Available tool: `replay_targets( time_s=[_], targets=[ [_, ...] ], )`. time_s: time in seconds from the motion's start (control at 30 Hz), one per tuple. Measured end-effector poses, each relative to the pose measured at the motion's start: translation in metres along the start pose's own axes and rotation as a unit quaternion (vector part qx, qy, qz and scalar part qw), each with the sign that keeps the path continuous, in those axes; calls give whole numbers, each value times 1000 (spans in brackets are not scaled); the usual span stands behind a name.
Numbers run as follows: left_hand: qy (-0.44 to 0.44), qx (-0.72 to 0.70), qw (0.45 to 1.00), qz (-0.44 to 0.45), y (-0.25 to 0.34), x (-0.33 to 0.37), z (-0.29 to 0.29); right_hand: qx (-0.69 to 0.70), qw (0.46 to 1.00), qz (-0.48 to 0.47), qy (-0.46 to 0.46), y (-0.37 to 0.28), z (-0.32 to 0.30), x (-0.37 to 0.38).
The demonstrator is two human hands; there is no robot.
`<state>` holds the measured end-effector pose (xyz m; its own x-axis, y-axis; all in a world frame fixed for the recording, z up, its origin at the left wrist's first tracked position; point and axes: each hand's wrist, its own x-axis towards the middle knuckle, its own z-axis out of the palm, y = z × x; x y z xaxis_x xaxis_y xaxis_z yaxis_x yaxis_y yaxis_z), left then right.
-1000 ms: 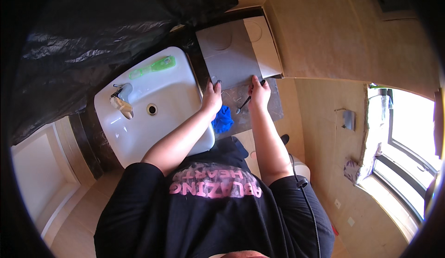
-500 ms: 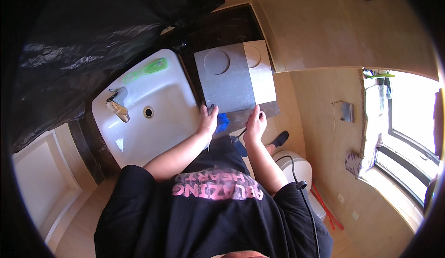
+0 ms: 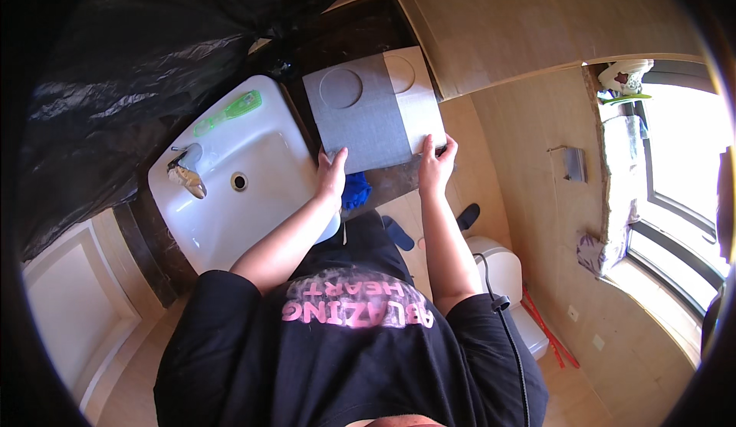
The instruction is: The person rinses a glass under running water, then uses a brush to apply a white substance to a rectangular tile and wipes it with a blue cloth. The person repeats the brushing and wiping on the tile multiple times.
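Note:
A flat square board (image 3: 368,120), part grey and part whitish with two round outlines near its far edge, lies over the dark counter right of the washbasin. My left hand (image 3: 332,174) grips its near left corner, thumb on top and fingers out of sight beneath. At the near right corner my right hand (image 3: 437,164) is closed on the board, thumb along the top. A crumpled blue cloth (image 3: 356,190) rests on the counter beside my left hand. Whether the board touches the counter, I cannot tell.
The white washbasin (image 3: 280,231) with a metal faucet (image 3: 189,170) is at left, a green brush (image 3: 230,113) on its rim. Black plastic sheeting (image 3: 153,82) hangs behind. A toilet (image 3: 498,270) and slippers (image 3: 469,215) are at right, below a window (image 3: 682,151).
The board has moved slightly away from me and to the left, both hands going with it. My right hand has shifted outward to the board's right corner.

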<state>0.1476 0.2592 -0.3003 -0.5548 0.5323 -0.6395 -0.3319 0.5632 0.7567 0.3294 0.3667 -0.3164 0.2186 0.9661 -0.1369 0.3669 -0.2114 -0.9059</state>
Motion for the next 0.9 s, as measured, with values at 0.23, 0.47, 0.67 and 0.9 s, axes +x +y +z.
replay_targets(
  time_s=[0.23,0.47,0.67,0.9],
  targets=[
    [-23,11,1000,-8,69,-51,-19,-13,995,-92,20,-41,-18,3],
    [-13,-61,998,25,89,-81,-30,-165,974,-150,23,-110,-33,-9],
    [-32,-117,992,15,77,-119,-59,-232,950,-208,1,-157,-52,-29],
    [-52,-162,984,-44,83,-174,-128,-279,892,-357,-11,-246,-57,-96]
  ],
)
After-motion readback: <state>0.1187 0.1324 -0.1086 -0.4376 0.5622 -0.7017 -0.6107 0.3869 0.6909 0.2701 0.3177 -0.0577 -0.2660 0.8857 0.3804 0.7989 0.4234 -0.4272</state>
